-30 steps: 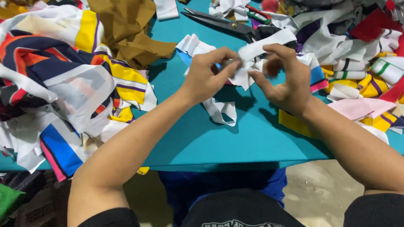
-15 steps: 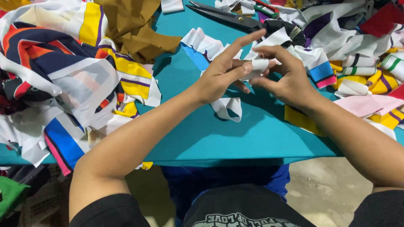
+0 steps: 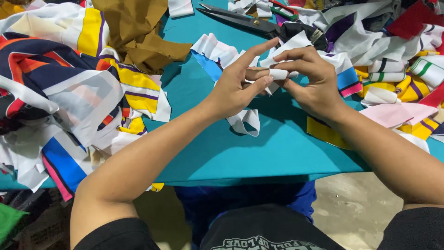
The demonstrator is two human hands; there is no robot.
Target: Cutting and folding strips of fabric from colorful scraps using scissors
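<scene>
My left hand and my right hand meet above the teal table. Between their fingertips is a narrow white fabric strip, wound around a left finger. The right fingers pinch its end. The rest of the strip hangs down in a loop onto the teal surface below the left hand. My left index finger points up and to the right.
A big heap of striped fabric pieces covers the left side, with brown cloth behind it. Large black scissors lie at the back. Rolled and loose colourful scraps pile up on the right. The table's front edge is near my lap.
The hands have drawn closer together and the strip, earlier stretched between them, is now wrapped around a left finger. The view has shifted slightly.
</scene>
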